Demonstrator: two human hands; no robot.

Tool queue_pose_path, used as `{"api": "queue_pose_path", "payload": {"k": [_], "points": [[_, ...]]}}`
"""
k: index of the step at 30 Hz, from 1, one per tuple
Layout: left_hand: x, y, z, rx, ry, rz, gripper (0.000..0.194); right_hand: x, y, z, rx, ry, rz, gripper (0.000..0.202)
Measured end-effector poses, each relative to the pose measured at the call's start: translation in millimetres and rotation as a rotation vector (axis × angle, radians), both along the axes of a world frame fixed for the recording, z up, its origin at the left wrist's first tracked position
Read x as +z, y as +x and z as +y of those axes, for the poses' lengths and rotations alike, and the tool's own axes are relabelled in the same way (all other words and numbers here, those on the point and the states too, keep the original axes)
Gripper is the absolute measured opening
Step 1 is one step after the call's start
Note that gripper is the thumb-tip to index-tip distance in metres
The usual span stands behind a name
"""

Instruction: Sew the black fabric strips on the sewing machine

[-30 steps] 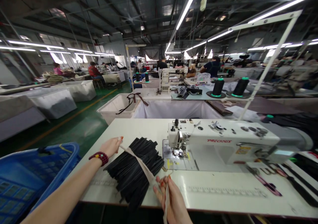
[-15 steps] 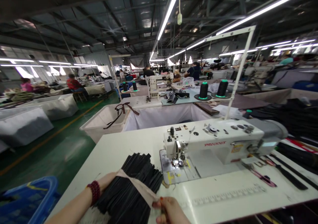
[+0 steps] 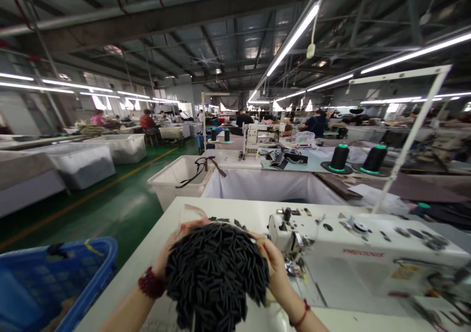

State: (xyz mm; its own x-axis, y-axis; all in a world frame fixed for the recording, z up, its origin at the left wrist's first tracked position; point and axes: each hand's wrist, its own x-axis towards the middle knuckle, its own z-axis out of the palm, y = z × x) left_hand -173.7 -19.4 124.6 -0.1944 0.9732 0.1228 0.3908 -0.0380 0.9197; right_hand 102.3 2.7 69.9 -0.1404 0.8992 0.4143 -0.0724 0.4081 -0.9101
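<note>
A thick bundle of black fabric strips [image 3: 217,273] stands tilted up over the white machine table [image 3: 176,213], its many cut ends facing me. My left hand [image 3: 170,248] is closed around the bundle's left side, fingers partly hidden behind it. On the opposite side my right hand [image 3: 274,261] grips the bundle near its upper edge, thumb and fingers bent. A pale band [image 3: 193,211] loops up behind the bundle by my left fingers; the rest of it is mostly hidden. Just right of my right hand is the sewing machine [image 3: 346,253].
At lower left stands a blue plastic basket [image 3: 99,258]. Beyond the table are a cream bin [image 3: 162,179] with dark straps over its rim and a white-lined bin [image 3: 243,182]. Black thread cones [image 3: 338,157] stand behind the machine. Several people sit farther back.
The bundle has been tipped up, so its ends now face me. My right hand has moved from pulling the pale band to the bundle's right side. The view has swung left.
</note>
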Motion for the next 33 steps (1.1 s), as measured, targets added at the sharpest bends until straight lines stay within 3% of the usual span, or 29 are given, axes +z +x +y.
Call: {"api": "queue_pose_path", "payload": {"k": [3, 7, 9, 11, 13, 16, 18, 21, 25, 29, 33], "points": [[-17.1, 9.8, -19.9, -0.080, 0.067, -0.198, 0.049, -6.2, 23.6, -6.4, 0.160, 0.166, -0.389, 0.024], [-38.5, 20.8, -47.2, -0.115, 0.050, -0.174, 0.047, -22.3, 40.3, -19.2, 0.211, 0.191, -0.904, 0.024], [-32.5, 18.7, -49.9, -0.162, 0.028, -0.078, 0.043, -17.1, 42.8, -18.7, 0.189, 0.167, -1.003, 0.020], [-14.6, 10.5, -46.2, -0.249, 0.024, 0.077, 0.033, -4.2, 45.0, -13.8, 0.175, 0.127, -1.044, 0.023], [9.5, -2.8, -41.2, -0.313, 0.024, 0.281, 0.016, 11.8, 48.5, -7.9, 0.160, 0.088, -1.060, 0.030], [41.0, -26.1, -39.6, -0.227, -0.015, 0.417, 0.028, 33.8, 53.2, -2.0, 0.126, 0.035, -1.040, 0.032], [51.2, -36.3, -43.0, -0.230, -0.096, 0.398, 0.032, 43.9, 51.7, -0.4, 0.122, 0.006, -0.996, 0.033], [48.5, -30.7, -48.9, -0.301, -0.237, 0.159, 0.035, 47.9, 37.0, 1.4, 0.170, -0.053, -0.888, 0.037], [27.8, 12.5, -44.4, -0.257, -0.239, -0.254, 0.049, 34.3, 1.6, 1.6, 0.216, -0.151, -0.723, 0.041], [13.7, 50.8, -29.8, -0.231, -0.171, -0.201, 0.040, 24.5, -24.6, -9.3, 0.219, -0.124, -0.608, 0.042], [16.3, 59.8, -28.3, -0.299, -0.139, -0.077, 0.032, 37.9, -30.6, -20.9, 0.287, -0.001, -0.571, 0.035]]}}
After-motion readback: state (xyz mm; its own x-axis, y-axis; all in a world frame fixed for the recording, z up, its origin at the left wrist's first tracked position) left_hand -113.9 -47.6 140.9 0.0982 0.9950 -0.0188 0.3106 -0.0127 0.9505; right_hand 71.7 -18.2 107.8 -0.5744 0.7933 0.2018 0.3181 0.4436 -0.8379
